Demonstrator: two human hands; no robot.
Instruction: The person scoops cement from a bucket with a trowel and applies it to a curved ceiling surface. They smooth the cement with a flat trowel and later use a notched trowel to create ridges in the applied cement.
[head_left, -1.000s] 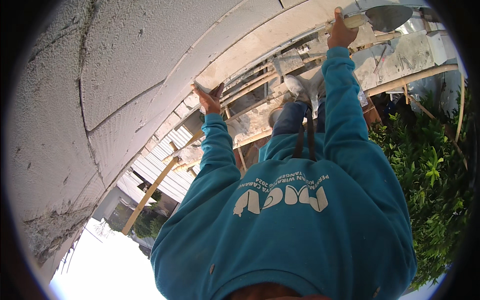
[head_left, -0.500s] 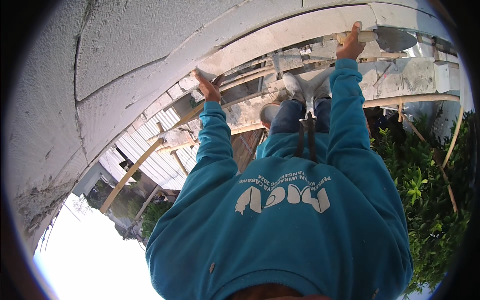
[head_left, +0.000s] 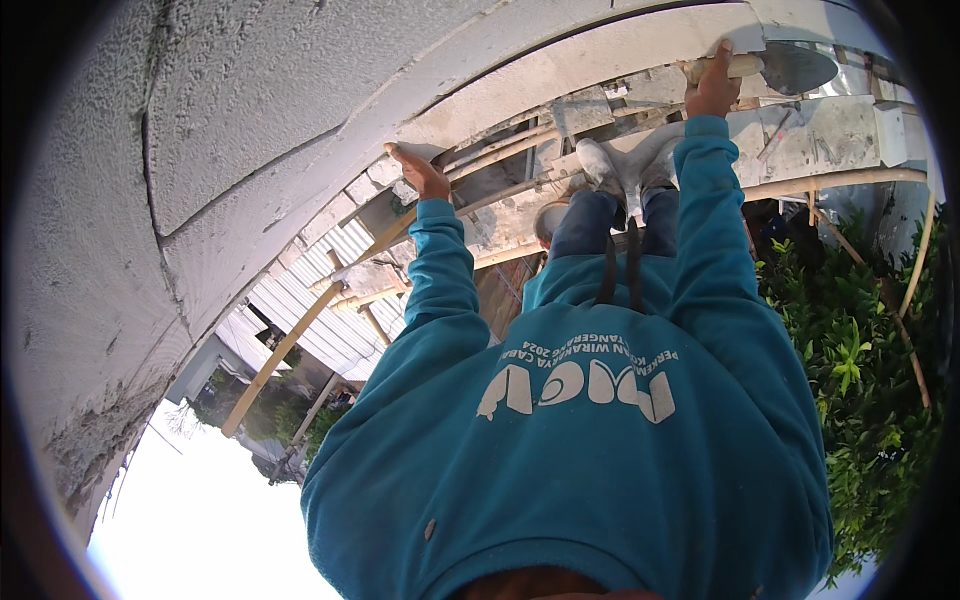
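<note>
teal sweatshirt (head_left: 570, 490) | chest | white lettering (head_left: 603, 388), large plus smaller lines, upside down

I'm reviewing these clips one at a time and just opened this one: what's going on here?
A person in a teal sweatshirt is at a pale block wall. Their left hand is open at the near-left end of a long pale block. Their right hand grips a trowel by its handle, close to the block's other end. A dark gap shows along part of the block's upper edge. The person stands on boards alongside the wall.
</note>
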